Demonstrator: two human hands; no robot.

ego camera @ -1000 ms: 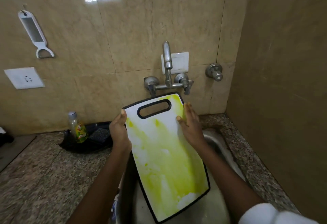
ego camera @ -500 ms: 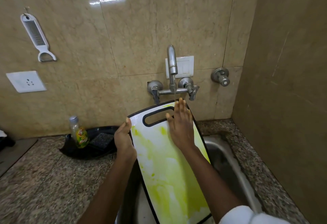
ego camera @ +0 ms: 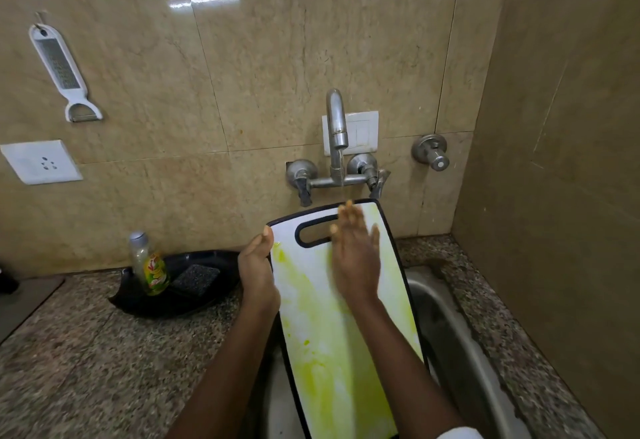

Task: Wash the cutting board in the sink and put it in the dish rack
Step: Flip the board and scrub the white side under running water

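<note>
My left hand [ego camera: 257, 267] clamps the left edge of the white, black-rimmed plastic cutting board [ego camera: 332, 327], tilted over the steel sink [ego camera: 460, 341] on the right. My right hand [ego camera: 353, 251] lies flat and open, rubbing yellow-green stains under the chrome tap [ego camera: 337, 133]. Wet and held one-sided, it could slip free.

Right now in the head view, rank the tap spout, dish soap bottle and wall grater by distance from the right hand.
1. Tap spout: directly above the right hand.
2. Dish soap bottle: left, on the counter.
3. Grater: far upper left, hanging on the wall.
</note>
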